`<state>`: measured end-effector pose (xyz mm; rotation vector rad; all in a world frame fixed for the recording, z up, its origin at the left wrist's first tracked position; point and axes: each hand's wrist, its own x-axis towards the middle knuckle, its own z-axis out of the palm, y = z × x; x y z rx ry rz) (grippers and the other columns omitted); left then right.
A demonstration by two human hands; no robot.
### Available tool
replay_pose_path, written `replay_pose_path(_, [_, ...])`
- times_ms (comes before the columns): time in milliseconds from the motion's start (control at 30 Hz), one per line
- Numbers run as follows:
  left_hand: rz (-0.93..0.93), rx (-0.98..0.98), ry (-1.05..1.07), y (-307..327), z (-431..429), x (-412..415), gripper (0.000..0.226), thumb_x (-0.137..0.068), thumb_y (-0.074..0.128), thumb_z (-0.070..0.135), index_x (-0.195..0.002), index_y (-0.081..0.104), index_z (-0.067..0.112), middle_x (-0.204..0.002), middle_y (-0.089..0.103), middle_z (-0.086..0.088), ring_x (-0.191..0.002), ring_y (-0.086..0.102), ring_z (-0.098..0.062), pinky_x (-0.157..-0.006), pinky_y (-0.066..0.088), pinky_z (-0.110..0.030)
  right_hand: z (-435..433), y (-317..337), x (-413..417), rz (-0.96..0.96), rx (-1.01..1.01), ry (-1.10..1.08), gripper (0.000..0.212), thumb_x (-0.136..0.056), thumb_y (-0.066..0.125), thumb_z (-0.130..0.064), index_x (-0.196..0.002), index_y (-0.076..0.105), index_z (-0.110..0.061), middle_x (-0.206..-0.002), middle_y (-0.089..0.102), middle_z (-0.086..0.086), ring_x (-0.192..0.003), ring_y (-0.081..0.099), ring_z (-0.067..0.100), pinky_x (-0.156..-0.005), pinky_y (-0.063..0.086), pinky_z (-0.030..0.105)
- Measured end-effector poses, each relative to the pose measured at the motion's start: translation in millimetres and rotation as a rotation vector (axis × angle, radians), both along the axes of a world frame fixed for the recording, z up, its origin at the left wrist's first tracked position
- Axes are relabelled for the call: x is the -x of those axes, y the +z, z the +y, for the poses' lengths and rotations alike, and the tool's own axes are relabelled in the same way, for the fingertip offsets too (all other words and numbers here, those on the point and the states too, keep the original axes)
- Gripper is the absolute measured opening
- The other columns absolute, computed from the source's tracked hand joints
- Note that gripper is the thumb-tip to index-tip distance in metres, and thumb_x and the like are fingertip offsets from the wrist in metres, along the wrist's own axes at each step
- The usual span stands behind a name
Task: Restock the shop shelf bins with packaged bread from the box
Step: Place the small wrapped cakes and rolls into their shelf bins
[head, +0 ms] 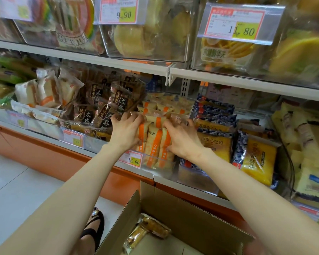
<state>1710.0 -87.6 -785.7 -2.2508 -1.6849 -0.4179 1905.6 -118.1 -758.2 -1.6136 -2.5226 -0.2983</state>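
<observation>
Head camera: A shop worker stands at the bread shelf with both hands at the clear bin, which carries a 15.60 price tag. The orange-striped bread packets stand upright in this bin, long axes vertical, packed side by side.

The left hand lies on the left end of the row with its fingers spread and nearly straight, pressing and not gripping. The right hand holds the right end of the row, fingers curled over the packet tops and thumb on the front face. The row sits directly between the two hands and touches both.

The next pick-up appears to turn on the open cardboard box below the bin, on the worker's side of it. A few brown-wrapped packets lie flat inside, against the box's left wall, long axes slanting from lower left to upper right. They lie almost straight below the left hand, so that hand looks slightly nearer.

Dark packets fill the space left of the bin, and blue-and-yellow toast packs fill the space to its right.
</observation>
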Motion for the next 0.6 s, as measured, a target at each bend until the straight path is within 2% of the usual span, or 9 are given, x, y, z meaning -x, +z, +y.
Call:
replay_pose_path(100, [0.004,-0.073,-0.014,-4.2,7.6,-1.8,0.081,-0.037,0.091,0.030,-0.109,0.061,0.007,-0.110,0.064,-0.015,-0.099,0.058,-0.040,-0.082,0.038,-0.061,0.9,-3.9,3.0,0.004,-0.067,-0.040,0.067,-0.079,0.068,-0.022,-0.135,0.031,-0.022,-0.130,0.057,0.009,-0.126,0.044,0.030,-0.109,0.018,0.044])
replay_pose_path(233, [-0.010,-0.084,0.005,-3.3,11.7,-6.0,0.074,-0.043,0.088,0.030,-0.110,0.060,0.011,-0.111,0.063,-0.014,-0.100,0.056,-0.038,-0.086,0.036,-0.061,3.1,-4.2,3.9,0.044,-0.107,-0.086,0.063,-0.079,0.065,-0.017,-0.133,0.033,-0.022,-0.130,0.057,0.008,-0.128,0.042,0.029,-0.108,0.019,0.046])
replay_pose_path(400, [0.012,-0.007,0.037,1.6,6.4,-7.9,0.079,-0.045,0.089,0.030,-0.116,0.059,0.011,-0.115,0.062,-0.015,-0.108,0.053,-0.037,-0.092,0.032,-0.061,3.3,2.9,4.7,0.014,0.043,-0.134,0.074,-0.078,0.073,-0.029,-0.136,0.029,-0.019,-0.126,0.059,0.009,-0.126,0.046,0.029,-0.112,0.019,0.053])
replay_pose_path(533, [0.008,0.063,0.052,11.3,-0.6,-0.6,0.076,-0.063,0.081,0.034,-0.130,0.050,0.015,-0.130,0.050,-0.012,-0.123,0.040,-0.034,-0.101,0.024,-0.055,0.3,7.1,-0.1,0.101,0.118,-0.145,0.082,-0.071,0.078,-0.042,-0.134,0.031,-0.018,-0.125,0.060,0.007,-0.120,0.052,0.029,-0.111,0.021,0.053])
replay_pose_path(600, [-0.027,0.042,0.070,17.8,-4.1,5.4,0.069,-0.069,0.078,0.032,-0.129,0.050,0.015,-0.128,0.049,-0.014,-0.123,0.040,-0.034,-0.099,0.026,-0.053,-1.3,8.3,-3.2,0.132,0.091,-0.140,0.084,-0.069,0.077,-0.049,-0.133,0.032,-0.019,-0.129,0.057,0.007,-0.121,0.050,0.030,-0.111,0.023,0.052])
